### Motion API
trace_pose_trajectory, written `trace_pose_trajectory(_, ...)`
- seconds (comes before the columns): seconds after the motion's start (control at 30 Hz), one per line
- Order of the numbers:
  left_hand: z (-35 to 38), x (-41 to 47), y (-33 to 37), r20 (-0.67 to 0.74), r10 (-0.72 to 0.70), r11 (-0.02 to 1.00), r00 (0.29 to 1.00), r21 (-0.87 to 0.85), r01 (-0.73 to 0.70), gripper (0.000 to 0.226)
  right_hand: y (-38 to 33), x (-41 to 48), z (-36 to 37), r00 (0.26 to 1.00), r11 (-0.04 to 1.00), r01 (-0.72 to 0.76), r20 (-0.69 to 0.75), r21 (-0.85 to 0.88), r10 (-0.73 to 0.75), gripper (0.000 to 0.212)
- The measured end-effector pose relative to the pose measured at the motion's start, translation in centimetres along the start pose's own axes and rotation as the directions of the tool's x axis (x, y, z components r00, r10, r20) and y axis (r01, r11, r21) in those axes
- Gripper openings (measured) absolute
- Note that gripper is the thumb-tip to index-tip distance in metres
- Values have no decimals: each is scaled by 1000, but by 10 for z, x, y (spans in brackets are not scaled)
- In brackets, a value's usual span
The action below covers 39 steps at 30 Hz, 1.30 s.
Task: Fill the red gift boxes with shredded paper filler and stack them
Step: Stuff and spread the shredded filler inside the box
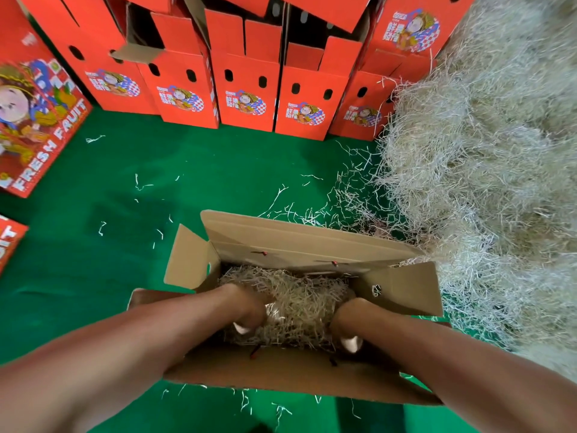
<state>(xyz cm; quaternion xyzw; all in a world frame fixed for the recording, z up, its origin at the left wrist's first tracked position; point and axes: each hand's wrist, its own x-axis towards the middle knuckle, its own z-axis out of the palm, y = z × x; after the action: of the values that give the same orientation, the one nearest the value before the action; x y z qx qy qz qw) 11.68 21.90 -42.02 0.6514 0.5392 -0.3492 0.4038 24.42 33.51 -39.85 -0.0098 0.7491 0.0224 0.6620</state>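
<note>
The left hand (249, 307) and right hand (348, 320) are down in the open box (296, 242), one on each side of the shredded paper (299, 301) inside. Their fingers are hidden, so I cannot tell if they grab. A big paper pile (484, 151) lies just beside the box on the right. Red boxes (246, 92) stand behind on the green floor (156, 182).

Green floor (156, 189), as I log it: open box (281, 376) near centre; red boxes (246, 98) in far row; printed boxes (34, 126) left; shredded paper heap (484, 167) right; loose strands (281, 195) scattered between.
</note>
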Motion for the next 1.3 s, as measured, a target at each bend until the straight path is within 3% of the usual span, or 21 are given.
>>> trace_pose_trajectory(0.1,-2,2,1,-6,30,1000,1000,8,-30,54,-1,-1,-5,1000,998,6,8,-56,-6,38)
trace_pose_trajectory(0.17,-3,2,-1,-109,49,998,993,-44,-54,45,-7,-1,-11,987,998,2,-158,-60,-11,36)
trace_pose_trajectory(0.23,-5,0,-3,-276,-11,993,961,-114,-21,36,-12,1,-15,927,999,-10,-375,44,26,30)
trace_pose_trajectory(0.3,-8,-4,-5,-413,-76,990,907,-142,19,31,-11,8,-15,867,985,-1,-490,172,86,32)
trace_pose_trajectory(0.4,-10,-8,-7,-519,-126,988,845,-146,57,26,-2,15,-6,894,973,-81,-415,216,167,45)
trace_pose_trajectory(0.53,-1,-4,-12,-342,-164,985,925,-1,174,29,12,15,-3,943,974,-130,-281,188,180,49)
trace_pose_trajectory(0.6,2,-7,-12,-356,-174,982,918,11,190,28,10,11,-9,921,971,-85,-354,225,163,40)
trace_pose_trajectory(0.7,-2,-12,-7,-441,-201,977,874,-150,150,29,4,2,-20,836,946,-126,-481,299,264,31)
trace_pose_trajectory(0.73,-4,-15,-5,-381,-168,977,909,-190,101,29,2,0,-21,851,954,-113,-469,278,237,34)
trace_pose_trajectory(0.8,-5,-15,1,-85,-13,969,996,-246,-9,33,2,0,-14,939,988,14,-341,156,41,49)
trace_pose_trajectory(0.87,-2,-17,5,138,136,938,981,-337,-83,45,1,-5,-8,987,995,94,-138,44,-87,57)
trace_pose_trajectory(0.93,1,-20,9,132,136,943,982,-321,-88,53,1,-10,-5,988,997,76,-134,8,-74,53)
trace_pose_trajectory(0.97,1,-22,11,102,98,958,990,-278,-66,52,1,-13,-6,978,997,57,-202,52,-45,51)
trace_pose_trajectory(1.03,-1,-27,11,-18,-28,956,999,-294,21,40,1,-27,-10,910,968,22,-407,248,84,39)
trace_pose_trajectory(1.13,-9,-43,-1,-344,-121,937,931,-348,-7,15,5,-53,-14,694,932,4,-672,363,259,26)
trace_pose_trajectory(1.23,-21,-66,-8,-463,-185,911,867,-411,-26,30,5,-79,-7,414,913,74,-845,401,338,23)
trace_pose_trajectory(1.3,-30,-82,-6,-454,-211,888,866,-459,-24,36,3,-92,1,140,918,140,-926,370,352,17)
